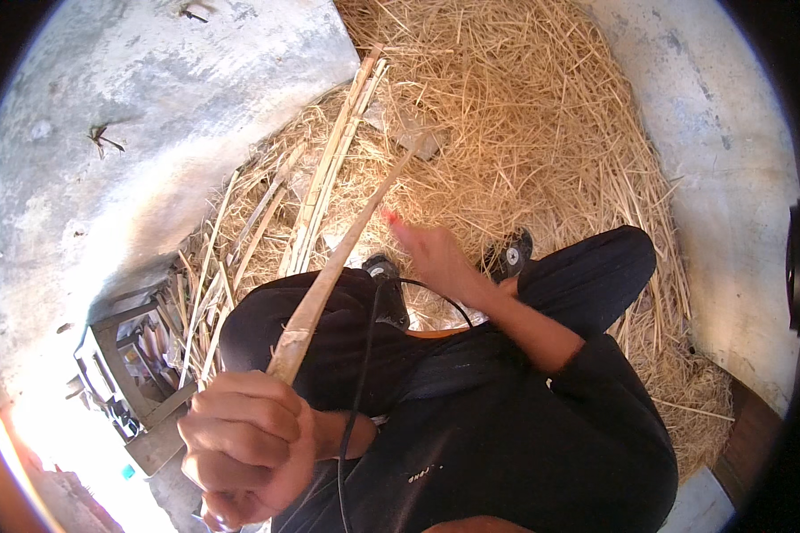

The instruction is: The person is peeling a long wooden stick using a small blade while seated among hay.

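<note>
The left hand (249,440) is clenched around the near end of a long tan strip (329,277), which slants away; the right hand (440,258), blurred, is just beside it. Beyond, more strips (333,162) lie on loose straw (533,133).

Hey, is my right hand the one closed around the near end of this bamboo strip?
No, your left hand is closed around the near end of the bamboo strip, while your right hand is farther forward.

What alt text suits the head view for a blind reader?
A person in black grips a long pale strip with the left hand; the blurred right hand is close to it. Straw-like litter lies ahead, with more strips at left.
</note>
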`<action>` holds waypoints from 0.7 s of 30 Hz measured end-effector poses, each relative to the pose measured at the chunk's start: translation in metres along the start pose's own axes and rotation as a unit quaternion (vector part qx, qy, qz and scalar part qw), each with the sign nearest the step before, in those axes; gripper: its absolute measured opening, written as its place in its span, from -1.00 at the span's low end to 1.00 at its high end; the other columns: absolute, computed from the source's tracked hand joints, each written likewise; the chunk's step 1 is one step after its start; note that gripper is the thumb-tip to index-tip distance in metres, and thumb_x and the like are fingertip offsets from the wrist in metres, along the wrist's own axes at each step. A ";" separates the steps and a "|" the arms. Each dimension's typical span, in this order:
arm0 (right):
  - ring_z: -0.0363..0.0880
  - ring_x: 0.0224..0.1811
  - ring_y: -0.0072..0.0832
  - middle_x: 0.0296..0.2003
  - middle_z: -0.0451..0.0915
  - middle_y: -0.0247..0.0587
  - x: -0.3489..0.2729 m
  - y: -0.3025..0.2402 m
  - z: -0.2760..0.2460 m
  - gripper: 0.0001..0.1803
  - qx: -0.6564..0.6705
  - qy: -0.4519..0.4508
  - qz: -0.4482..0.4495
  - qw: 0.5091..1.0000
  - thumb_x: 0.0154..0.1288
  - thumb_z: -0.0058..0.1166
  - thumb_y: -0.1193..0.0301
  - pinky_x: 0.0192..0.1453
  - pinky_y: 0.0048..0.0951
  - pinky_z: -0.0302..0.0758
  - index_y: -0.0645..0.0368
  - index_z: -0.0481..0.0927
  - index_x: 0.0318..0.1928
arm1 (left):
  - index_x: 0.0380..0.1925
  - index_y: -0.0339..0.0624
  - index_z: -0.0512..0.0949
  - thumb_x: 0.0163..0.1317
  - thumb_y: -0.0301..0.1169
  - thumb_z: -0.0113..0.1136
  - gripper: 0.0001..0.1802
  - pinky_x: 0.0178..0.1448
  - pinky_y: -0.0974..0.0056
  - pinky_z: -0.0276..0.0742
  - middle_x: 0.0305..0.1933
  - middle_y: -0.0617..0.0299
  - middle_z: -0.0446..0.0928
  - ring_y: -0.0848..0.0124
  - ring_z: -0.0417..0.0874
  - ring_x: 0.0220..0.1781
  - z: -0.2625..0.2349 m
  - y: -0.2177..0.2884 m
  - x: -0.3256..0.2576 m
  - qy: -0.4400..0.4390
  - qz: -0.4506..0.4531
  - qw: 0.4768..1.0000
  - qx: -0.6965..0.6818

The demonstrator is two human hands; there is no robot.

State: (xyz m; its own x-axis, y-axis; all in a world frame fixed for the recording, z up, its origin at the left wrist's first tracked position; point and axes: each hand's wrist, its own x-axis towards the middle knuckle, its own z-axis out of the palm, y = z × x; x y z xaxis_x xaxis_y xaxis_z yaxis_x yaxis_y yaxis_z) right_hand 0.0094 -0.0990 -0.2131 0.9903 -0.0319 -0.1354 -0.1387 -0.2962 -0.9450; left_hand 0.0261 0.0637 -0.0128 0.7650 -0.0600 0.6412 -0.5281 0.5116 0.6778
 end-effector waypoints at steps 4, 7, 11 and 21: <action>0.22 -0.69 -0.32 -0.75 0.23 -0.13 0.024 0.039 -0.023 -0.48 -0.054 0.038 0.086 0.994 0.40 -0.34 0.13 -0.50 -0.32 0.25 0.33 0.36 -0.51 | -0.90 -0.07 0.12 0.15 -0.24 -0.16 -0.54 -0.91 0.44 0.00 -0.98 0.34 0.09 0.57 0.04 -0.98 0.002 -0.003 0.001 0.082 0.012 0.996 0.011; 0.15 -0.67 -0.41 -0.75 0.20 -0.17 0.017 0.011 -0.008 -0.44 0.026 0.024 -0.037 0.999 0.41 -0.36 0.08 -0.52 -0.33 0.21 0.35 0.34 -0.53 | -0.90 -0.07 0.12 0.15 -0.24 -0.16 -0.54 -0.90 0.44 0.00 -0.98 0.34 0.08 0.57 0.04 -0.98 -0.001 -0.003 0.000 0.057 0.012 0.998 0.005; 0.32 -0.61 -0.19 -0.65 0.33 0.05 0.015 0.010 -0.009 -0.56 -0.025 -0.006 -0.035 0.999 0.40 -0.35 0.13 -0.47 -0.19 0.29 0.27 0.44 -0.23 | -0.90 -0.08 0.13 0.16 -0.23 -0.15 -0.53 -0.90 0.45 -0.01 -0.97 0.34 0.07 0.57 0.03 -0.98 -0.002 -0.002 0.002 0.048 0.004 0.999 0.007; 0.47 -0.58 -0.09 -0.67 0.44 0.01 0.029 0.022 -0.013 -0.58 -0.082 0.015 -0.105 0.991 0.38 -0.33 0.11 -0.45 -0.15 0.36 0.04 0.55 -0.06 | -0.87 -0.08 0.12 0.16 -0.22 -0.16 -0.55 -0.88 0.47 -0.01 -0.97 0.35 0.07 0.59 0.03 -0.97 -0.001 -0.002 -0.002 0.044 0.006 0.999 0.015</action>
State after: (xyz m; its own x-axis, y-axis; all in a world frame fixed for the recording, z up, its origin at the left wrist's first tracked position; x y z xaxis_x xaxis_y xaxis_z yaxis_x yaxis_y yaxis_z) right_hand 0.0349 -0.1185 -0.2343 0.9973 0.0193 0.0710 0.0720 -0.4508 -0.8897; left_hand 0.0260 0.0639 -0.0162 0.7877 0.0216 0.6157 -0.5465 0.4861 0.6820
